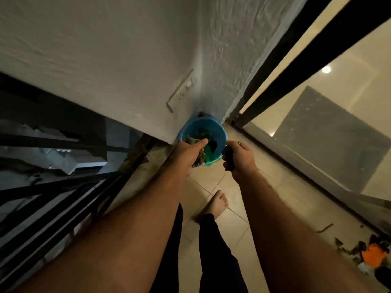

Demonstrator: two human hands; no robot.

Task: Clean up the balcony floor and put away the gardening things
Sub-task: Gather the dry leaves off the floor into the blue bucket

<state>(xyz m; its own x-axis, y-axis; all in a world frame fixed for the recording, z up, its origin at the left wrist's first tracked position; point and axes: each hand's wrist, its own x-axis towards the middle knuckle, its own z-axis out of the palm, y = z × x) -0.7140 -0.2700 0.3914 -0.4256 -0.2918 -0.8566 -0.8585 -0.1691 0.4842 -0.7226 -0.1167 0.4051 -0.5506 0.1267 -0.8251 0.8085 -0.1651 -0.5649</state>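
A blue bin [220, 132] with a green liner stands in the corner where the two white walls meet, with leaves lying inside it. My left hand [187, 157] grips a clump of dry leaves [200, 160] over the bin's near left rim. My right hand [241, 158] holds a dark wad of leaves [228, 159] just right of the rim. Both arms reach forward over the beige tiled floor [232, 218].
A black metal railing [53, 199] runs along the left edge. Glass sliding doors with a black frame [296, 66] line the right. Leaf litter and an orange object [373, 253] lie at the lower right. My bare foot [218, 205] stands on the tiles.
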